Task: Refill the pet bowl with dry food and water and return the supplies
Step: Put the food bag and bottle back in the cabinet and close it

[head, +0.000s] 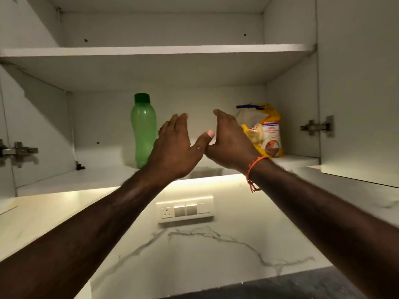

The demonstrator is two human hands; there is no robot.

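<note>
A green water bottle [143, 130] with a dark green cap stands upright on the lower shelf [101, 175] of an open wall cabinet. A yellow bag of dry food [266, 130] stands further right on the same shelf. My left hand [176, 147] is raised in front of the shelf, just right of the bottle, fingers extended and holding nothing. My right hand [230, 139] is beside it, just left of the bag and partly covering it, also empty with fingers extended. The thumbs of both hands nearly touch. No pet bowl is in view.
The upper shelf [157, 50] holds nothing visible. Cabinet door hinges [317, 126] sit on the right wall and hinges [17, 151] on the left. Below are a lit marble backsplash with a socket panel [185, 210] and a dark countertop edge [280, 285].
</note>
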